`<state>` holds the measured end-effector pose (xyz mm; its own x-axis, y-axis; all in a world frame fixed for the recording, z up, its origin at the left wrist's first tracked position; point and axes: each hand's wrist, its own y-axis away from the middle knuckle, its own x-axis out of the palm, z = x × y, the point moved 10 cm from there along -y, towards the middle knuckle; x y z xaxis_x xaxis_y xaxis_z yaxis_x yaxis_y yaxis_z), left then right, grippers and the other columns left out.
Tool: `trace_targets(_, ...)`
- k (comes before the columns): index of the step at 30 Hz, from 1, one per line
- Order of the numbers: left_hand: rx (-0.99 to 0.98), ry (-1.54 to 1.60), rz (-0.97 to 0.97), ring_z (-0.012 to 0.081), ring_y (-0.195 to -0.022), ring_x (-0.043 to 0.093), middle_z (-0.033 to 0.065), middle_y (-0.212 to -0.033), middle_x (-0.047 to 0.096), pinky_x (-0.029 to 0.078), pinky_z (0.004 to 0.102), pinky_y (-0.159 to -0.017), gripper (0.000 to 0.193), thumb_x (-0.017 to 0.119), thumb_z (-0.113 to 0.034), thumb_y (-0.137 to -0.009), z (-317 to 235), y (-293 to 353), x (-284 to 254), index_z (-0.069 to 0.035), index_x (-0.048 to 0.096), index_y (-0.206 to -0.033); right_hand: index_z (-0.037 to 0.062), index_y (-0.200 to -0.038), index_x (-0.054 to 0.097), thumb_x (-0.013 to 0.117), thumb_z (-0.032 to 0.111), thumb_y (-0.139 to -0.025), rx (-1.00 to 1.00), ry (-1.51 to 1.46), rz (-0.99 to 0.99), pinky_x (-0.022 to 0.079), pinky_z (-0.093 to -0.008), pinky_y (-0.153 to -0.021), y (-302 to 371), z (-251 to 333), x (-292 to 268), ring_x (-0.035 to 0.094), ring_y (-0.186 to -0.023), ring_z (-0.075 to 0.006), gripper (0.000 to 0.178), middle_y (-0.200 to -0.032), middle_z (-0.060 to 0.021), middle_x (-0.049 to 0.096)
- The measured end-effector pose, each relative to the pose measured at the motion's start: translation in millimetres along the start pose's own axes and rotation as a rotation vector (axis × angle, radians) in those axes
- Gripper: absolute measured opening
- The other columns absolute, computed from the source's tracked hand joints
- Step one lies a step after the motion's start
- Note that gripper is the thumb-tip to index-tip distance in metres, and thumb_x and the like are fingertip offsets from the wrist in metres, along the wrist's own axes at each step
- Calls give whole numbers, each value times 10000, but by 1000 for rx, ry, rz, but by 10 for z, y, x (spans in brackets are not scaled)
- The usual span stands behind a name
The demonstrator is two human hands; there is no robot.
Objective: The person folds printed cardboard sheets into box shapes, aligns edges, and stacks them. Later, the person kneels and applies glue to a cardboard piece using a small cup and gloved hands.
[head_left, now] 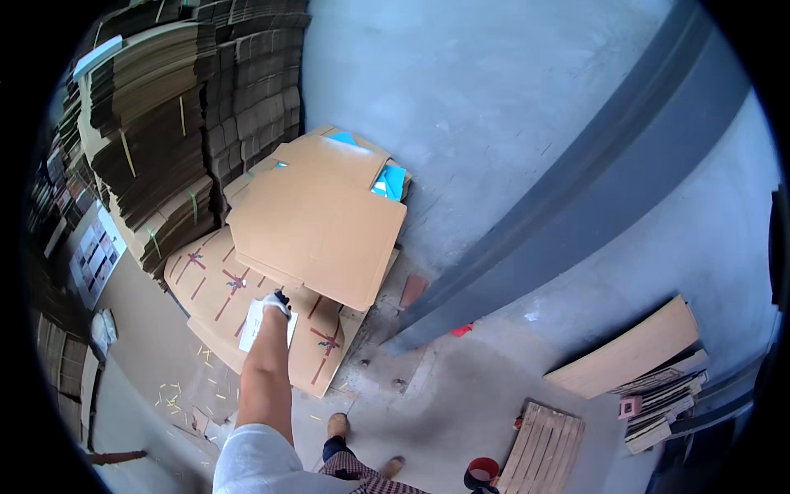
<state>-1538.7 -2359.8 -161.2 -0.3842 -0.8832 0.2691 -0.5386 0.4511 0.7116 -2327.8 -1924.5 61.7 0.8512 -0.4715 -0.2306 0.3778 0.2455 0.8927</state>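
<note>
My left hand (277, 303), in a white glove with dark fingers, reaches forward over a stack of flat cardboard. The fingers look curled in, near the edge of a plain brown cardboard sheet (321, 235); what they hold, if anything, is too small to make out. A white sheet of paper (254, 324) shows on both sides of my wrist. Beneath lies a printed cardboard sheet (212, 278) with dark red ribbon-like lines and bow shapes. Blue pieces (390, 182) stick out at the stack's far right side. My right hand is out of view.
Tall piles of flattened cardboard (152, 82) stand at left. A thick grey post (559, 173) slants across the right. Below it are a wooden pallet (541, 449), a red-rimmed dark container (482, 471) and leaning boards (629, 350). Yellow scraps (171, 401) litter the floor.
</note>
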Motion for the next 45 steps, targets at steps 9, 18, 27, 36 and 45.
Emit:
trace_targets(9, -504, -448, -119, 243, -810, 676, 57, -916, 690, 524, 379, -579, 194, 624, -339, -937, 2060, 2431, -3090, -184, 583, -1046, 18, -892, 659, 665, 200, -940, -86, 456, 193, 513, -277, -517, 10, 646, 678, 643, -562, -174, 188, -714, -88, 665)
trace_targets(18, -265, -241, -608, 177, -483, 548, 53, -626, 593, 398, 325, -420, 268, 613, -325, -946, 2388, 6262, -6164, -154, 561, -747, 27, -954, 605, 623, 20, -921, -432, 1010, 834, 472, -280, -447, -92, 425, 2367, 594, -503, -151, 38, -720, -75, 658)
trace_targets(27, -152, 248, -1006, 190, -829, 700, 65, -927, 737, 530, 320, -692, 230, 648, -309, -872, 4339, 9515, -7075, -141, 655, -1030, 11, -1028, 638, 608, 99, -958, -366, 1264, 1457, 563, -278, -510, 2144, -1518, 2823, 699, -601, -206, 116, -801, -115, 694)
trace_targets(36, -373, -24, -873, 338, -1168, 623, 158, -1251, 652, 514, 422, -953, 534, 672, -481, -793, 6015, 10719, -8052, -154, 675, -1216, 40, -983, 627, 626, 239, -950, -124, 1696, 1537, 582, -332, -508, 3899, -4983, 2332, 702, -596, -251, 202, -758, -117, 689)
trace_targets(45, -52, 876, -1024, 277, -894, 703, 121, -1058, 707, 556, 409, -718, 348, 550, -391, -963, 3814, 10751, -10329, -123, 584, -1183, 77, -991, 648, 636, 331, -952, 10, 1629, 1617, 585, -344, -552, 5663, -7520, 3109, 717, -645, -256, 258, -810, -84, 702)
